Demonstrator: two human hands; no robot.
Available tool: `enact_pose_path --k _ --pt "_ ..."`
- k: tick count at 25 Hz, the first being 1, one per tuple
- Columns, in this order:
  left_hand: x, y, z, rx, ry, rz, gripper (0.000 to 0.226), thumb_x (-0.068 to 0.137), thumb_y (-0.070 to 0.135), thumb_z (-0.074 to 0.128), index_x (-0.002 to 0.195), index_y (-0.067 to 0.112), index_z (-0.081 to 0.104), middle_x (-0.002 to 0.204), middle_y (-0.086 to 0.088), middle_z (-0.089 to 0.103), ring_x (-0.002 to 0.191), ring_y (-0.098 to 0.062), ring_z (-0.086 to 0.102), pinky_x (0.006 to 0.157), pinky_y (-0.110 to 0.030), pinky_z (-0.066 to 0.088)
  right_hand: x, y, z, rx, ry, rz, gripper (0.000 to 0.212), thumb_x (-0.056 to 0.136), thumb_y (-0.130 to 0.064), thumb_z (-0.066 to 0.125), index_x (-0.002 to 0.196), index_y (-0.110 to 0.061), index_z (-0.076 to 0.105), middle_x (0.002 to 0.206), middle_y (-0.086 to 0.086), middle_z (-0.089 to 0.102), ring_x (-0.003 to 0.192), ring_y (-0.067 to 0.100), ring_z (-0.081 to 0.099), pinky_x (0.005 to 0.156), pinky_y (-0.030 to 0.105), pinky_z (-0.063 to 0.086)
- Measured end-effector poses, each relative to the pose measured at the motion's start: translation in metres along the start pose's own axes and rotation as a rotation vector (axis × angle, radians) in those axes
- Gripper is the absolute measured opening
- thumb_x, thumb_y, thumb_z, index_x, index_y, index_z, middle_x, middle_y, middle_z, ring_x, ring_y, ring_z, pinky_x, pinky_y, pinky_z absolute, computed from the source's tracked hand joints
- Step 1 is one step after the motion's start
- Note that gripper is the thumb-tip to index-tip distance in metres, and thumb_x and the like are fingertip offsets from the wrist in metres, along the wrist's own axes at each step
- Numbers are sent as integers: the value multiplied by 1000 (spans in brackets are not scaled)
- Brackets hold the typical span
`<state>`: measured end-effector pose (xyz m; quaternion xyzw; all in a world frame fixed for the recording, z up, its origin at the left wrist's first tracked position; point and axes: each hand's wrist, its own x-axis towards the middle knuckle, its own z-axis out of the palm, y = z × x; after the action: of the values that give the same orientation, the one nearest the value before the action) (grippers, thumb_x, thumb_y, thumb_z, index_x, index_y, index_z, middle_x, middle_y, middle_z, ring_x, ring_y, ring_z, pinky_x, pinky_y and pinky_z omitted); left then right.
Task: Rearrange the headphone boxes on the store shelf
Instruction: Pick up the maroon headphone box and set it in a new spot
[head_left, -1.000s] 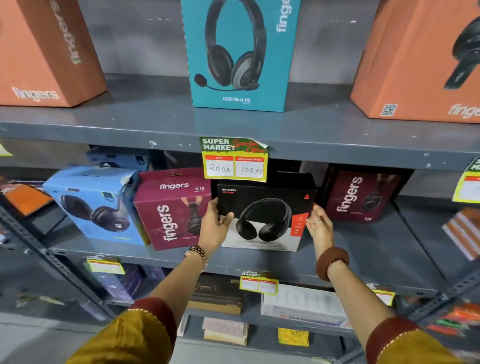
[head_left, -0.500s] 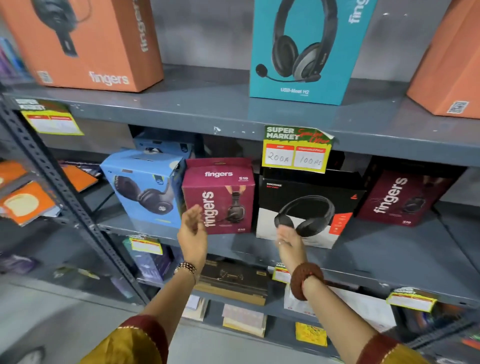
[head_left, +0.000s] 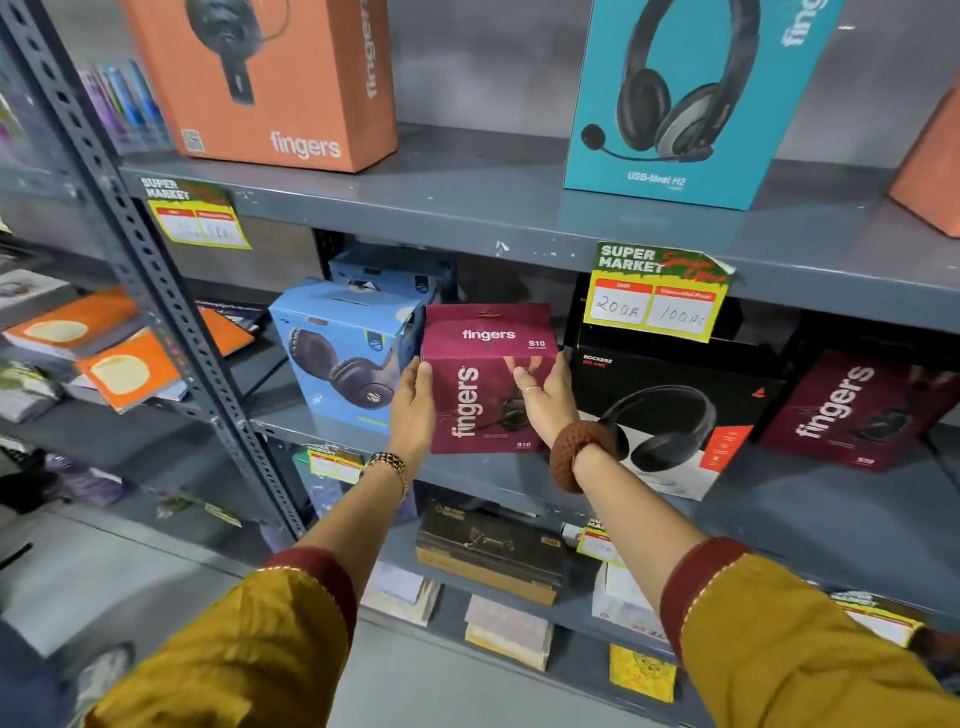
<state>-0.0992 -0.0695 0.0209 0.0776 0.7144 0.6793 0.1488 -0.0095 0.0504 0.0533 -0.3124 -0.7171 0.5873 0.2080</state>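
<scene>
A maroon fingers S10 box (head_left: 480, 395) stands on the middle grey shelf (head_left: 467, 478). My left hand (head_left: 413, 408) presses its left side and my right hand (head_left: 545, 400) lies on its front right part, so both hands clasp it. To its left a light blue headphone box (head_left: 343, 353) stands, with another blue box (head_left: 384, 273) behind. To its right sits a black and white Rockerz box (head_left: 675, 415), then a second maroon fingers box (head_left: 852, 410).
The upper shelf (head_left: 467, 202) carries an orange fingers box (head_left: 280, 78), a teal USB-Meet H2 box (head_left: 691, 98) and another orange box (head_left: 930, 176). A yellow price tag (head_left: 654, 293) hangs over the black box. A perforated upright post (head_left: 156, 270) stands left. Lower shelves hold flat boxes.
Both hands left the black Rockerz box, moved left and now clasp the maroon S10 box. The camera view shifted left too.
</scene>
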Motion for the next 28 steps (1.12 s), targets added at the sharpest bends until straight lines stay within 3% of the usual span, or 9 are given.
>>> enact_pose_path --k 4,6,7,10,15,18,23,25,28 --pt "-21 0 -1 -37 57 -15 59 91 58 28 127 19 53 123 -1 61 113 -18 58 99 -31 46 -23 7 -7 -22 -22 -53 69 92 -27 49 147 -12 10 156 6 16 142 22 24 111 30 23" --pt "-49 3 -2 -137 106 25 41 96 49 27 107 27 60 102 11 63 95 -1 58 75 -9 47 -42 14 -16 -23 -57 -119 67 92 -25 49 147 -15 13 155 4 16 140 19 26 105 23 23" --pt "-67 5 -2 -183 126 33 35 98 44 26 97 33 60 93 17 61 86 4 56 67 -9 46 -54 19 -24 -23 -71 -159 65 92 -24 50 147 -15 15 154 3 17 140 18 26 104 21 22" --pt "-120 6 1 -252 147 99 38 98 42 28 89 39 65 87 21 70 84 3 63 77 -23 50 -87 33 -49 65 -105 -198 59 90 -21 52 143 -18 25 149 2 25 139 18 29 113 28 23" --pt "-202 -20 37 -227 158 195 37 97 44 26 104 43 62 115 10 65 106 -3 61 98 -30 47 -149 62 -126 226 -168 -157 53 91 -13 50 141 -16 33 144 -2 32 134 17 38 115 37 30" --pt "-238 -36 84 -212 103 193 41 86 62 35 112 44 62 130 1 60 121 -18 55 105 -44 42 -176 79 -191 236 -110 -140 54 91 -12 51 141 -18 34 148 1 32 137 21 34 109 29 32" --pt "-277 -41 196 -97 -123 192 64 71 85 32 117 46 55 133 3 57 125 -15 51 110 -47 35 -188 103 -311 285 133 -127 52 90 -7 51 139 -15 37 151 5 30 138 23 32 103 26 32" --pt "-287 -29 238 -95 -261 184 59 82 76 26 121 42 53 130 7 58 122 -7 54 109 -39 39 -182 111 -353 300 235 -133 49 90 -5 50 137 -12 39 149 6 31 137 23 33 106 27 31" --pt "-291 -18 293 -172 -466 124 46 99 45 13 116 30 54 113 14 62 101 7 61 91 -16 49 -165 124 -403 313 361 -131 39 91 -7 48 129 -13 46 138 2 40 135 21 37 105 27 32"
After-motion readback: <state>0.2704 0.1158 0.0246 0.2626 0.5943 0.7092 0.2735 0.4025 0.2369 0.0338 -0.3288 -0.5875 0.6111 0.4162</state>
